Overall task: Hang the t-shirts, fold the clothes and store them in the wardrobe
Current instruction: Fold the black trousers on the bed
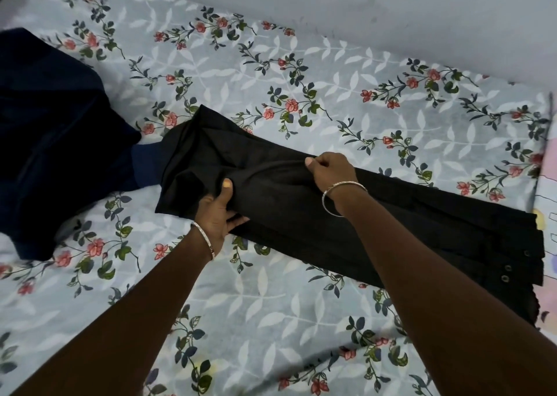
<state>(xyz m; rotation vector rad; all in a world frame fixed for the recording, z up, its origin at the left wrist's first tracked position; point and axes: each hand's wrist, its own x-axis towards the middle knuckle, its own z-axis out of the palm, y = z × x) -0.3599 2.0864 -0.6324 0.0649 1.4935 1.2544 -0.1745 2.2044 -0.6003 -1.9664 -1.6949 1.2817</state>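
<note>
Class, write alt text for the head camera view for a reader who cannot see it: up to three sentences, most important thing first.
A person's left hand and right hand grip a long black garment spread across a floral bedsheet, bunching its fabric. A dark blue garment lies at the left beside it.

**A:** what's the person got on? any sleeves showing?

**B:** left forearm (144, 305) and right forearm (422, 260) are bare right to the frame edge. thin silver left bangle (208, 242) sits at the wrist behind the left hand (215, 212), and a matching right bangle (346, 184) behind the right hand (331, 169).
</note>
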